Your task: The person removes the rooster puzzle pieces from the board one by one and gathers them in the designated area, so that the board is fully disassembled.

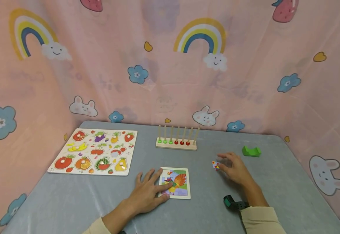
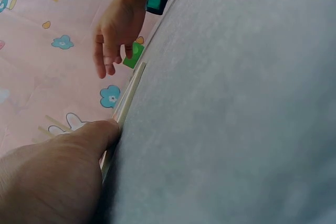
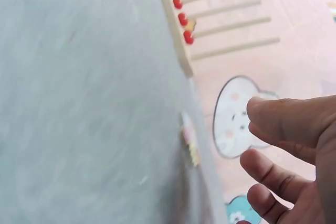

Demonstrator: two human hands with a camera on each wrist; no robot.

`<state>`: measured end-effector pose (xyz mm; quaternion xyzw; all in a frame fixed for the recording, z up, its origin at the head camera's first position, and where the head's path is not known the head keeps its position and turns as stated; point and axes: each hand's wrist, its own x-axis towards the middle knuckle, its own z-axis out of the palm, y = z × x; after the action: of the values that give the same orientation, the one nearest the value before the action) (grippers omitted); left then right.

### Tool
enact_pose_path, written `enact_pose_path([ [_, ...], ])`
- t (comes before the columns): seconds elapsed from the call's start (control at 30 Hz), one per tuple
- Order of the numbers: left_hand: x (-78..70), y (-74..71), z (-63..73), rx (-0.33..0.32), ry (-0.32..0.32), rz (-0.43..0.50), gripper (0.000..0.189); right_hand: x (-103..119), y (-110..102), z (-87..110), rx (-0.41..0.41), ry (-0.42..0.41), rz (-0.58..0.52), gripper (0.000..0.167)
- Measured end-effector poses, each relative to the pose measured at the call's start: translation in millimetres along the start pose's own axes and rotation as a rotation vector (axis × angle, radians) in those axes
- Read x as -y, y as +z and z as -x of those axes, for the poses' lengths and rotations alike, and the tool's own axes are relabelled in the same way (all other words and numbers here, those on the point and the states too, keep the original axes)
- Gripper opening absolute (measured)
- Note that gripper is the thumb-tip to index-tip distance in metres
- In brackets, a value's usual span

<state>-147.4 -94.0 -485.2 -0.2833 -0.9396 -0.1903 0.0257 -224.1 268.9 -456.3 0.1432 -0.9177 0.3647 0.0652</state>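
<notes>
A small square jigsaw puzzle [image 1: 182, 188] with a white frame and a butterfly picture lies on the table. My left hand [image 1: 147, 192] rests on its left side, fingers spread and fairly straight across the picture; the left wrist view shows the thumb [image 2: 100, 132] at the frame's edge. Farther right, a loose puzzle piece [image 1: 215, 164] lies on the cloth. My right hand [image 1: 235, 169] hovers beside it with fingers parted. In the right wrist view the fingers [image 3: 278, 174] stand apart from the piece [image 3: 189, 140] and hold nothing.
A white fruit peg board [image 1: 59, 169] lies at the left. Behind the puzzle stands a wooden peg rack [image 1: 177, 146] with green and red beads on thin rods. A green block [image 1: 251, 151] sits at the back right. Patterned pink cloth [image 1: 170, 91] hangs behind the table.
</notes>
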Motion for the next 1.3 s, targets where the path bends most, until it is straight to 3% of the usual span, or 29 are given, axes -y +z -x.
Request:
enact_pose_path([
  [0.67,0.9,3.3,0.0,-0.010,0.004,-0.011,0.043,67.7,3.6,-3.2,-0.064,-0.090,-0.065,0.032],
  [1.3,2.5,2.6,0.3,-0.013,0.003,-0.006,0.044,102.2,27.8,-8.0,-0.062,-0.159,-0.125,0.030],
])
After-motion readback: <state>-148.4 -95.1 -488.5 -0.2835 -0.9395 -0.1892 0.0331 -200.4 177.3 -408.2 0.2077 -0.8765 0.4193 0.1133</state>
